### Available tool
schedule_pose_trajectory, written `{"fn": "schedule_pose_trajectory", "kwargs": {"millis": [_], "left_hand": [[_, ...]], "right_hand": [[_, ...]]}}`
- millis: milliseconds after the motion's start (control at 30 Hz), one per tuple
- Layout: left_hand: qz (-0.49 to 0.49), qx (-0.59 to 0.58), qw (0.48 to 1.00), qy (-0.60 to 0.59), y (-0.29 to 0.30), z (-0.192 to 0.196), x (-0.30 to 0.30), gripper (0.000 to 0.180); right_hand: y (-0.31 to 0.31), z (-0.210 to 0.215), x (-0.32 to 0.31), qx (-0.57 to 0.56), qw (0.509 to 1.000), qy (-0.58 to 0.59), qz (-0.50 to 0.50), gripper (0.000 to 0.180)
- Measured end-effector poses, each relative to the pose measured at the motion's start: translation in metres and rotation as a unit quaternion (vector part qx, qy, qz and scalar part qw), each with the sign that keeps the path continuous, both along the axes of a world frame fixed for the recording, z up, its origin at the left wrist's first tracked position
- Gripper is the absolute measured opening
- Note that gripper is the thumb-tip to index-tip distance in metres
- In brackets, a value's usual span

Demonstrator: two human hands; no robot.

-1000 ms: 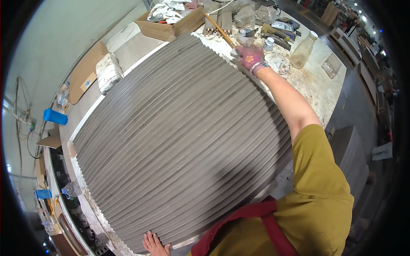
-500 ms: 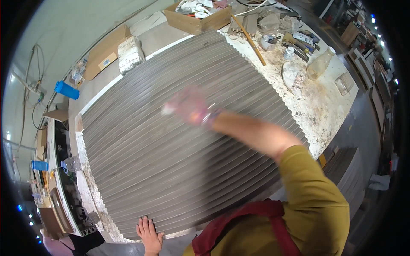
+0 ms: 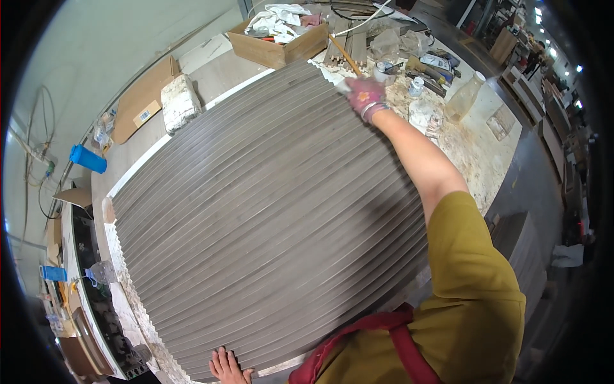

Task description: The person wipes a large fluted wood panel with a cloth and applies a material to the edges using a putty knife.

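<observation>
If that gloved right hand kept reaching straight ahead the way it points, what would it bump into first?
Probably the long wooden stick lying just past the right hand at the far edge of the grey ribbed panel, then the cardboard box of rags. Depth is hard to judge here.

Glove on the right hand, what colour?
Pink, with a paler cuff: right hand, head view.

A large grey ribbed panel (image 3: 268, 217) lies flat on the counter (image 3: 476, 150), its long parallel ridges (all alike) running from corner to corner.
</observation>
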State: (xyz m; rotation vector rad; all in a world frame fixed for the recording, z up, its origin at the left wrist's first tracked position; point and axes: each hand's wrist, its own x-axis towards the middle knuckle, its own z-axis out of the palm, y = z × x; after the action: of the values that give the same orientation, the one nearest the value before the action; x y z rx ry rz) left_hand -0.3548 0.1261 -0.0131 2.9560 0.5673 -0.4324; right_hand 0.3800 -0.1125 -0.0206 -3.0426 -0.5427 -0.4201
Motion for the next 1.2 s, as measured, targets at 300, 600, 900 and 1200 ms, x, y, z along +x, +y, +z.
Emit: {"fn": "schedule_pose_trajectory", "kwargs": {"millis": [300,600,900,1200], "left_hand": [[0.003,0.014,1.000,0.017,0.005,0.001,-0.001,0.074],[-0.001,0.006,0.999,-0.041,-0.004,-0.002,-0.006,0.073],[-0.008,0.024,0.999,-0.043,-0.005,-0.004,-0.002,0.073],[-0.018,0.028,0.998,-0.053,-0.007,-0.002,-0.003,0.071]], "right_hand": [[-0.024,0.011,-0.018,0.075,0.996,0.004,0.051,0.024],[0.036,-0.008,-0.351,0.125,0.851,-0.057,0.507,0.008],[-0.100,0.035,-0.222,-0.001,0.993,-0.012,0.115,0.035],[-0.211,0.013,-0.199,0.025,1.000,-0.016,-0.011,0.031]]}}
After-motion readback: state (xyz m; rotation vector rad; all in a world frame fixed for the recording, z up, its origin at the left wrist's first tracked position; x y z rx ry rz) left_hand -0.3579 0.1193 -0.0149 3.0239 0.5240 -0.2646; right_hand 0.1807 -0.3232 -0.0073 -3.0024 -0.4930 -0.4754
